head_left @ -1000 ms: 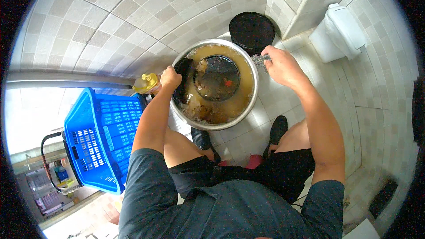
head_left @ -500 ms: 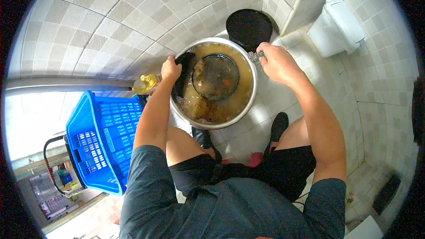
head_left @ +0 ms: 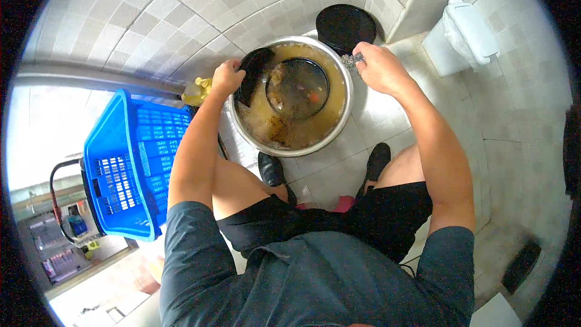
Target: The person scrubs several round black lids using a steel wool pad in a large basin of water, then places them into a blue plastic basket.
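A large round metal basin (head_left: pixel 347 100) stands on the floor in front of me, filled with murky yellow-brown water and bits of food. My left hand (head_left: pixel 229 76) grips the edge of a dark round plate or pan (head_left: pixel 256 71), tilted against the basin's left side and partly in the water. Another dark round dish with a black rim (head_left: pixel 298 89) lies in the water at the middle. Beyond the basin's right rim, my right hand (head_left: pixel 380 66) is closed on a grey steel wool scrubber (head_left: pixel 351 60), held above the floor.
Black round plates (head_left: pixel 345 28) are stacked by the far wall. A white lidded bin (head_left: pixel 458 39) stands at the far right. To my left are a blue plastic basket (head_left: pixel 136 166) and a yellow bottle (head_left: pixel 197 91). My shoes rest on the tiled floor (head_left: pixel 330 172) near the basin.
The dark plate in my left hand has tilted up, showing more of its inner face above the water. My right hand keeps the scrubber by the rim. The view has shifted slightly.
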Available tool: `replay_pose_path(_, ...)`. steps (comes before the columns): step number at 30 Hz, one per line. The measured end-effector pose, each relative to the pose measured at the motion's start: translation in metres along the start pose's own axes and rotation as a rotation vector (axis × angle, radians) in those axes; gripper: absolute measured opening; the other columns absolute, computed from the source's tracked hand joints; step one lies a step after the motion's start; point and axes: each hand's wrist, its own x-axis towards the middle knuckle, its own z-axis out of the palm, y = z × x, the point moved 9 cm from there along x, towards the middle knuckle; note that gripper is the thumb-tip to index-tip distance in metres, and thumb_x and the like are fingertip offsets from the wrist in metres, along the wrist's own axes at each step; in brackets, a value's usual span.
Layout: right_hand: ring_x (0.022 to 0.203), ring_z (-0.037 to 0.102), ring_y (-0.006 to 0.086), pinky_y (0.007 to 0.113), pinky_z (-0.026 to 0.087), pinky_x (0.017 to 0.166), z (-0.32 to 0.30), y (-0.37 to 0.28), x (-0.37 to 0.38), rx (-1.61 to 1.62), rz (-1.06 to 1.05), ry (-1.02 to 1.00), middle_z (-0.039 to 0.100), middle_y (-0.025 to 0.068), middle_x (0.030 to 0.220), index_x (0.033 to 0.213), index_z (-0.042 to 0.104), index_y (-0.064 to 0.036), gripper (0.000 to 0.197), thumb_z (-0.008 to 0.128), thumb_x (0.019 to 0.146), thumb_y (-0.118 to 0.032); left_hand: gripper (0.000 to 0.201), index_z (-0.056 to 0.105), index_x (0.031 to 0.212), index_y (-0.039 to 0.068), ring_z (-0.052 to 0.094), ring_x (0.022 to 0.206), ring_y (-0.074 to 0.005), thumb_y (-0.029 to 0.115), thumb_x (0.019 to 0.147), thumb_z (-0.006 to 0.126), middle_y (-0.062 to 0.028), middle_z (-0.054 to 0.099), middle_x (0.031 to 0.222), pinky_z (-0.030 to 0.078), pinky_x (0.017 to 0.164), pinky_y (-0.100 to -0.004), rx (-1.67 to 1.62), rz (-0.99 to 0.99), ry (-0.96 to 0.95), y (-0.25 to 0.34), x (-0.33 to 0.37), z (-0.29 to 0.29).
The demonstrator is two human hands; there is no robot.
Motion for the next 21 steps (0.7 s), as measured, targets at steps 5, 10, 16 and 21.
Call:
replay_pose_path(5,0.1,0.063,0.0421,0.049,0.049,0.087,0.003,-0.015,-0.004,0.015,-0.057,0.031,0.067,0.025,0.099,0.108,0.063,-0.0028,0.025,0.059,0.086,-0.013,0.04,0.069,0.107,0.001,0.065,0.102,-0.0365,0.026,0.075,0.068,-0.0205,0.069,0.106,0.051,0.091,-0.0419,0.061,0.184,-0.176,0.004,-0.037,-0.003)
replay_pose_path(10,0.101,0.063,0.0419,0.047,0.049,0.088,0.01,-0.025,-0.013,-0.051,-0.074,-0.007,0.066,0.0252,0.104,0.111,0.063,-0.0021,0.027,0.059,0.087,-0.014,0.034,0.071,0.1,0.004,0.065,0.096,-0.038,0.026,0.075,0.066,-0.0209,0.069,0.099,0.052,0.086,-0.0429,0.106,0.184,-0.292,0.0,-0.057,-0.013)
replay_pose_path(16,0.098,0.065,0.0401,0.045,0.05,0.087,-0.006,-0.057,-0.037,-0.093,-0.083,0.065,0.067,0.0241,0.102,0.11,0.063,-0.0026,0.027,0.062,0.086,-0.016,0.033,0.072,0.1,0.004,0.067,0.093,-0.0368,0.026,0.076,0.067,-0.0205,0.07,0.097,0.053,0.084,-0.0424,0.011,0.19,-0.232,0.033,-0.069,-0.046)
replay_pose_path(21,0.103,0.062,0.0403,0.046,0.049,0.09,0.01,-0.076,-0.047,-0.112,-0.079,0.038,0.067,0.0237,0.105,0.11,0.064,-0.0038,0.028,0.063,0.086,-0.018,0.032,0.07,0.102,0.003,0.068,0.092,-0.0348,0.024,0.078,0.067,-0.0197,0.071,0.095,0.053,0.083,-0.042,-0.074,0.204,-0.151,0.037,-0.087,-0.066)
